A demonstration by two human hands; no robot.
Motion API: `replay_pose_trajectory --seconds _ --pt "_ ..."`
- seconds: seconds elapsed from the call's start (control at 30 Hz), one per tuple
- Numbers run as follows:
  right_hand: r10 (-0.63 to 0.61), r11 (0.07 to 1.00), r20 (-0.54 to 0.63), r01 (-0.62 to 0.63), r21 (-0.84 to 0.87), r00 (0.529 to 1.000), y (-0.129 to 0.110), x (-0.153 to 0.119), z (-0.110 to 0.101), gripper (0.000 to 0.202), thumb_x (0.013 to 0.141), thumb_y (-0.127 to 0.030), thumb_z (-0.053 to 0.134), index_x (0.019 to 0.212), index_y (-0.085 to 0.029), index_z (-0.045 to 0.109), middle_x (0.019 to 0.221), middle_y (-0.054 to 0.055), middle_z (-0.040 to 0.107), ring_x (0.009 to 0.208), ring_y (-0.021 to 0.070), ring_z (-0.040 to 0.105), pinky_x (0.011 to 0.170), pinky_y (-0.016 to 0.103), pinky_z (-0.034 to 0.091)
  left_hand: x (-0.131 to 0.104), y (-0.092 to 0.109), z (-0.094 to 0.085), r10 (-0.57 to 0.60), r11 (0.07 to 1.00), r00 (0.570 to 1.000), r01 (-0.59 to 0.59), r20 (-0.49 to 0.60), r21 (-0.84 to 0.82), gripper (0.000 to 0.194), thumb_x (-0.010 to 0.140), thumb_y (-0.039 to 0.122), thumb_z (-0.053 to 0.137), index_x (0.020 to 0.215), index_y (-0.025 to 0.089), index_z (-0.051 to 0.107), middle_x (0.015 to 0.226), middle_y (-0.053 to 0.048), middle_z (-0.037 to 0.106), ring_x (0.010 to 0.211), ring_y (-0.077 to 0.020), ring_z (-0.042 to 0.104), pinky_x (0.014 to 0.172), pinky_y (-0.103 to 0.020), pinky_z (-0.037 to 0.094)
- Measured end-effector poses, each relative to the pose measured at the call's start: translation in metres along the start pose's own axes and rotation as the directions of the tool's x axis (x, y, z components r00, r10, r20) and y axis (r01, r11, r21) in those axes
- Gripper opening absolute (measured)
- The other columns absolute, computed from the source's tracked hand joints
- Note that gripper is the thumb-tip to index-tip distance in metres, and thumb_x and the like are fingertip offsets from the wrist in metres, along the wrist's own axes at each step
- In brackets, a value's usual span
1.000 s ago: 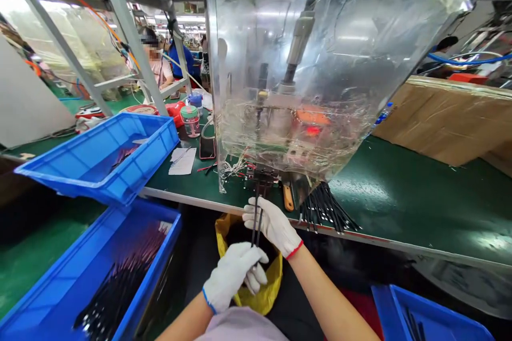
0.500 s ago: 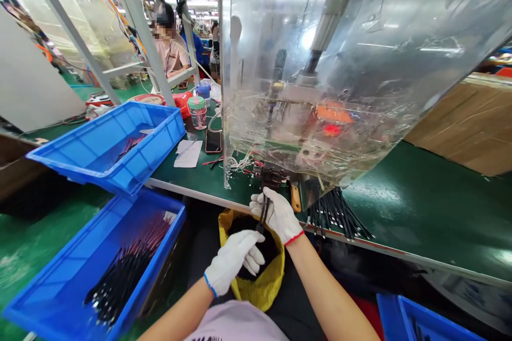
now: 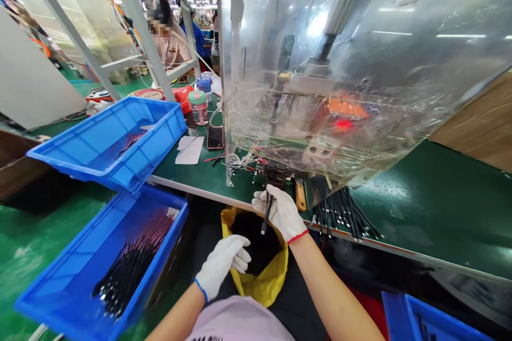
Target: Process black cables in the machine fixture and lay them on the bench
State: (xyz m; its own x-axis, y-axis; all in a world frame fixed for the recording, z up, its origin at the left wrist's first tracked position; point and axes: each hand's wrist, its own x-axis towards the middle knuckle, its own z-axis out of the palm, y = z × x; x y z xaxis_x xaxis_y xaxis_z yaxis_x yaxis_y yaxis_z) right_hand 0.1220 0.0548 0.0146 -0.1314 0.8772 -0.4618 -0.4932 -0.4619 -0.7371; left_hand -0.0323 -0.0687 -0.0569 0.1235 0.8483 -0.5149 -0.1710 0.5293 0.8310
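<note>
My right hand (image 3: 282,213), in a white glove with a red cuff, is closed on a black cable (image 3: 266,218) at the table's front edge. The cable's loose end hangs down over the yellow bag (image 3: 276,279), while its upper end runs towards a small dark fixture (image 3: 276,173); whether it sits in the fixture I cannot tell. My left hand (image 3: 224,264), gloved in white with a blue cuff, hovers beside the bag's left rim. Its fingers are loosely bent and apart, with nothing visible in them.
A clear plastic shield (image 3: 360,69) hangs over the machine. Right of a wooden handle (image 3: 300,196) lie several black cables (image 3: 346,208). Two blue bins stand at left, the lower bin (image 3: 52,282) holding a cable bundle (image 3: 128,266). Another person (image 3: 168,37) sits behind the frame.
My left hand has moved down and left, away from the cable's lower end. My right hand keeps its hold on the cable, whose end now hangs free.
</note>
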Motion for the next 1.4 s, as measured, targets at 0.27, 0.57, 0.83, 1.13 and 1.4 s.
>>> replay_pose_trajectory --seconds 0.27,0.57,0.83,1.13,1.4 --pt "-0.008 1.000 0.005 0.008 0.024 1.000 0.002 0.000 -0.001 0.031 0.083 -0.029 0.059 0.058 -0.011 0.063 0.078 0.014 0.072 0.067 0.0208 0.070 0.066 0.034 0.060 0.004 0.000 -0.001 0.003 1.000 1.000 -0.003 0.016 -0.015 0.047 0.079 0.054 0.060 0.100 0.012 0.063 0.073 -0.006 0.067 0.060 -0.0148 0.062 0.061 -0.028 0.051" --pt "0.014 0.999 0.012 -0.015 0.033 1.000 0.000 0.002 0.003 0.029 0.083 -0.030 0.057 0.060 -0.012 0.061 0.079 0.013 0.072 0.064 0.0194 0.068 0.062 0.032 0.059 0.011 0.018 0.009 -0.071 0.960 0.996 0.084 0.057 -0.267 0.060 0.067 0.056 0.071 0.104 0.010 0.060 0.075 -0.009 0.069 0.062 -0.0190 0.065 0.065 -0.034 0.053" --pt "0.064 0.991 0.267 -0.029 -0.134 0.962 0.057 -0.055 -0.050 0.044 0.074 -0.056 0.066 0.084 -0.013 0.062 0.069 0.006 0.068 0.045 0.0132 0.061 0.042 0.022 0.048 0.028 0.049 0.022 0.024 0.890 0.986 0.055 0.167 -0.454 0.053 0.075 0.047 0.069 0.114 0.013 0.059 0.107 -0.015 0.069 0.084 -0.0232 0.068 0.080 -0.038 0.053" --pt "-0.217 0.735 -0.241 -0.004 -0.679 0.946 0.021 -0.109 -0.147 0.027 0.084 -0.042 0.049 0.087 -0.018 0.063 0.076 0.004 0.068 0.051 0.0127 0.061 0.046 0.023 0.044 0.037 0.037 0.039 -0.141 0.922 0.976 0.191 0.165 -0.338 0.040 0.081 0.036 0.063 0.113 0.014 0.056 0.105 -0.017 0.070 0.082 -0.0265 0.071 0.084 -0.045 0.055" --pt "-0.632 0.139 -0.270 -0.237 -0.962 0.726 -0.123 -0.064 -0.161 0.030 0.088 -0.039 0.043 0.097 -0.023 0.068 0.094 0.007 0.071 0.089 0.0232 0.064 0.075 0.032 0.043 0.028 0.031 0.015 0.056 0.998 0.998 -0.056 -0.011 -0.022 0.048 0.066 0.041 0.075 0.108 0.021 0.062 0.120 -0.010 0.067 0.106 -0.0296 0.065 0.098 -0.041 0.051"
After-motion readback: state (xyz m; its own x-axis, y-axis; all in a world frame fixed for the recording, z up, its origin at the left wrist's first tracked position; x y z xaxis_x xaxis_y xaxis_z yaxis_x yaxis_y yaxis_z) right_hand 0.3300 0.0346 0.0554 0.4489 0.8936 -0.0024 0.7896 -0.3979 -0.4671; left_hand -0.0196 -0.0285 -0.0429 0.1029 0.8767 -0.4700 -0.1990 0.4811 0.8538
